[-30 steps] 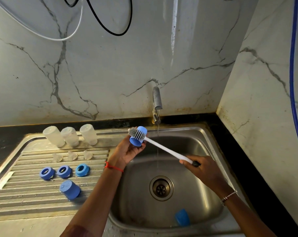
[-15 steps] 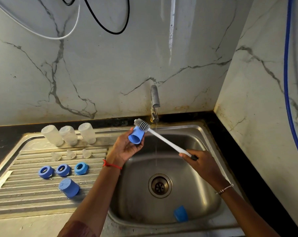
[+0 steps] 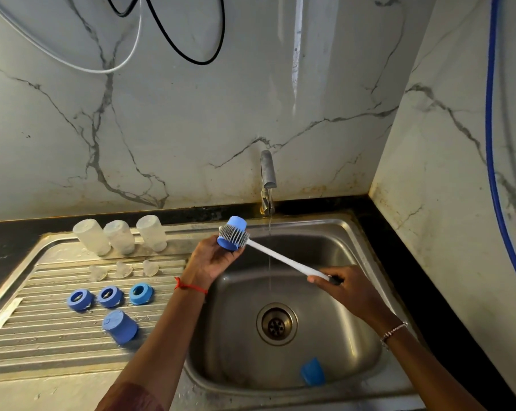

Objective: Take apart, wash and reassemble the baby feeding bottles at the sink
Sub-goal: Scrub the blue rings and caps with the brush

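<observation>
Three clear bottles [image 3: 119, 236] stand in a row at the back of the draining board [image 3: 43, 345]. Three clear teats [image 3: 123, 269] are lined up in front of them, and three blue rings [image 3: 111, 296] sit in a row nearer still. Nearest on the board, a blue cap [image 3: 120, 327] lies on its side.

Over the sink [image 3: 354, 250], the left hand [image 3: 212, 262] grips a second cap [image 3: 234, 225], fingers curled round it. It holds the cap up just left of the thin stream of water [image 3: 270, 232] running from the tap [image 3: 268, 169]. The right hand [image 3: 348, 292] is clamped on the dark end of a brush [image 3: 286, 259], whose white handle slants up to the left. The bristle head lies against the side of the held cap.

A third cap [image 3: 312, 371] lies in the bottom of the sink near the front wall, to the right of the drain [image 3: 277, 324]. A red thread [image 3: 190, 287] circles the left wrist, and a bead bracelet [image 3: 394, 330] the right.
</observation>
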